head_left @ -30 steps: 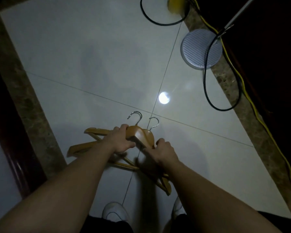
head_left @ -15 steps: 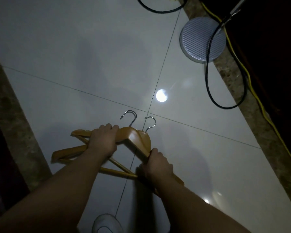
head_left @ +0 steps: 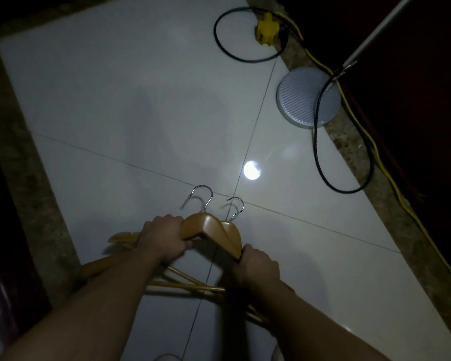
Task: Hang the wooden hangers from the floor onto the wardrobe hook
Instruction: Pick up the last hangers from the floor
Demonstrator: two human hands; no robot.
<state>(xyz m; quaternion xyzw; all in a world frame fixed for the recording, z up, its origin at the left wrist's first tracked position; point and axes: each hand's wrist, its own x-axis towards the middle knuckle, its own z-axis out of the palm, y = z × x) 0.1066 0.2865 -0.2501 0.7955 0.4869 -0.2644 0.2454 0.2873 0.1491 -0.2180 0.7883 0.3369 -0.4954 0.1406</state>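
Two wooden hangers [head_left: 214, 231] with silver metal hooks [head_left: 202, 198] are stacked together just above the white tiled floor [head_left: 141, 113]. My left hand [head_left: 163, 239] grips the left shoulder of the stack. My right hand [head_left: 257, 267] grips its right shoulder. The hooks point away from me. The lower bars [head_left: 185, 284] show between my forearms. The hangers' right ends are hidden under my right arm. No wardrobe hook is in view.
A round ribbed grey disc [head_left: 307, 97] lies at the floor's right edge. A black cable [head_left: 320, 157] loops over it, and a yellow cable [head_left: 375, 152] runs from a yellow plug [head_left: 267, 32] along the brown marble border [head_left: 391, 217]. Dark wood stands at left.
The view has tilted up, so more of the far floor and the yellow plug show. Both hands keep their grip on the hangers, which stay in about the same place.
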